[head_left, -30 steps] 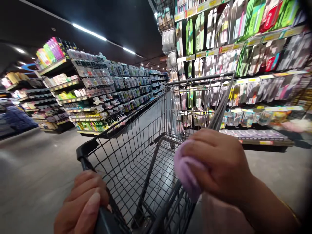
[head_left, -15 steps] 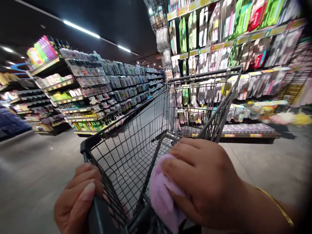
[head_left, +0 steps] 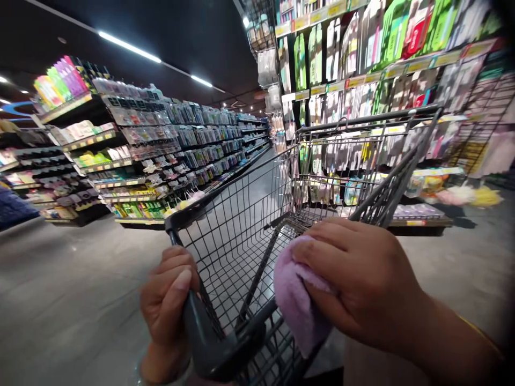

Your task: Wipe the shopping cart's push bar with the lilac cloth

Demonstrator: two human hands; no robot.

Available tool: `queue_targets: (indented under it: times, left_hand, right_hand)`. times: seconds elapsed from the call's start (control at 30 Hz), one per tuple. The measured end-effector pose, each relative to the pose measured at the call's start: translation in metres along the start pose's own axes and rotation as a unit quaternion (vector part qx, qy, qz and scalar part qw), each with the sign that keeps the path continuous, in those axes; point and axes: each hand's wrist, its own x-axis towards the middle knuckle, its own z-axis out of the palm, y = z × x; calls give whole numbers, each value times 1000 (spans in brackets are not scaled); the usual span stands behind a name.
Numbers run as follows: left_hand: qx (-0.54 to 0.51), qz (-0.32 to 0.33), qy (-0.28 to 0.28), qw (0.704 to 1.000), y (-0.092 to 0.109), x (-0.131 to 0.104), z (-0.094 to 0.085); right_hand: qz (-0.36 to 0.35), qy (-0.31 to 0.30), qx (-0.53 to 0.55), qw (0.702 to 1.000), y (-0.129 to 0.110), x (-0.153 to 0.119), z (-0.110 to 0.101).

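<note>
Left hand, lower centre: closed round dark plastic cart handle. Right hand, lower right: clutching lilac fluffy cloth against black wire shopping cart.

A shop aisle with a smooth grey floor runs between stocked shelves on the left and hanging packets on the right, under ceiling strip lights.

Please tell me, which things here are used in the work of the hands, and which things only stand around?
In use:
- left hand, closed on the cart handle
- right hand, pressing the purple cloth on the shopping cart

Only around:
- shelves of packaged goods on the right
- aisle shelves on the left
- floor
</note>
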Motion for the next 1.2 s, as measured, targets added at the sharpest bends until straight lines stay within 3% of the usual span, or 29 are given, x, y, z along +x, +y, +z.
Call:
queue_targets:
  times: [0.1, 0.47, 0.73, 1.03, 1.2]
  left_hand:
    - [-90, 4, -29, 996, -11, 9, 8]
    - [-151, 4, -113, 982, -85, 52, 48]
    - [-183, -13, -127, 975, -111, 68, 78]
    - [-188, -10, -149, 971, -142, 92, 118]
    - [-176, -19, -185, 967, -153, 104, 137]
  right_hand:
    - [9, -1, -26, 1000, 2, 4, 4]
    - [121, -39, -142, 982, 32, 25, 24]
    - [33, -7, -142, 989, 21, 43, 57]
    - [54, 25, -265, 962, 77, 34, 60]
    - [22, 73, -331, 940, 112, 28, 58]
